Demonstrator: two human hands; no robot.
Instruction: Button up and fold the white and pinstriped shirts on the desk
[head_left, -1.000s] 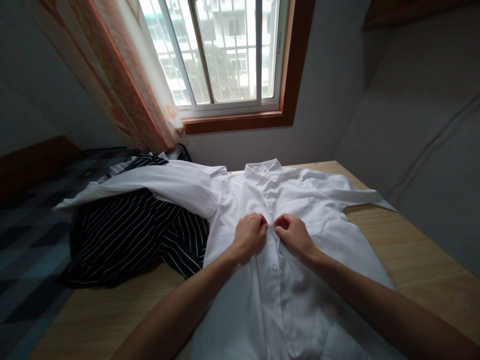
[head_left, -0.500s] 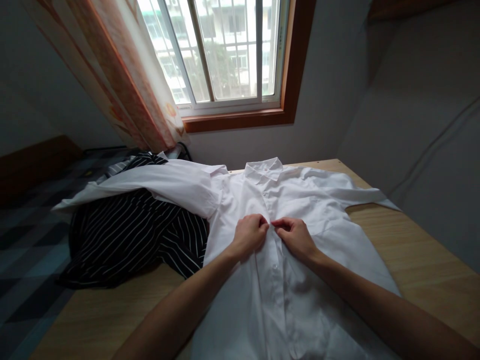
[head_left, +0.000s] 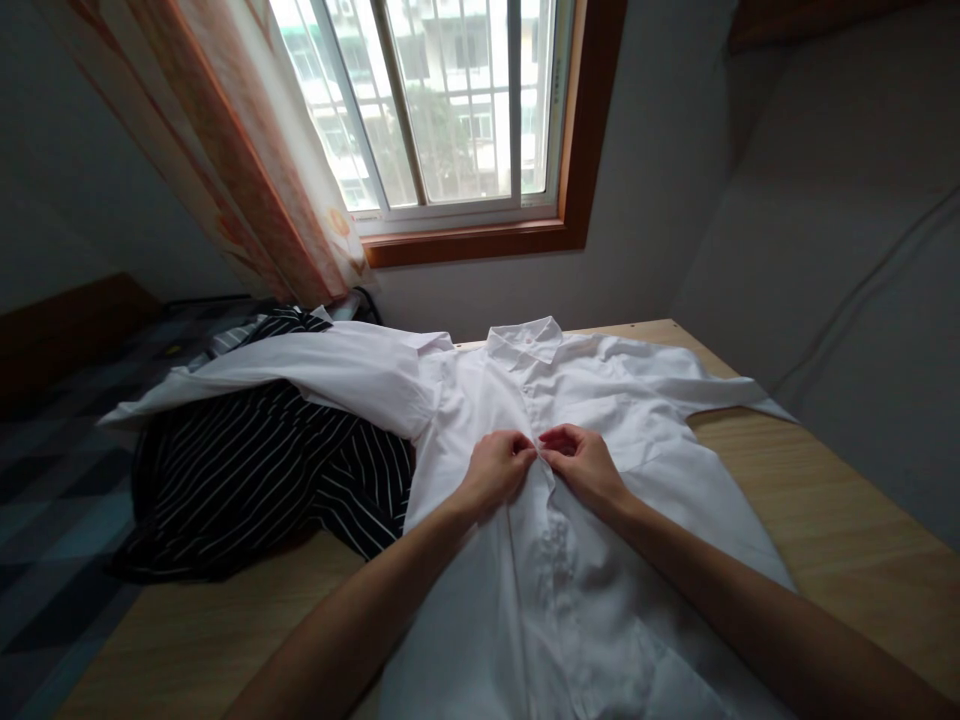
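Note:
A white long-sleeved shirt [head_left: 660, 520] lies front up, its collar [head_left: 525, 343] toward the window and its sleeves spread to both sides. At the middle of the chest, my left hand [head_left: 501, 465] pinches the front placket from the left. Close beside it, my right hand [head_left: 583, 462] pinches the same placket from the right, fingertips nearly meeting the left ones. The fingertips hide whatever button lies between them. Below my hands the placket runs down toward me, slightly rumpled.
The shirt rests on a wooden board [head_left: 832, 520]. A black garment with white stripes [head_left: 247, 480] is heaped at the left, partly under the shirt's left-hand sleeve. Farther left is a checked bed cover [head_left: 52, 560]. A window [head_left: 457, 110] and a curtain [head_left: 262, 170] stand behind.
My right fingers have closed in and moved slightly left onto the placket, nearer the left fingertips. The placket below is more rumpled. My left hand has barely moved.

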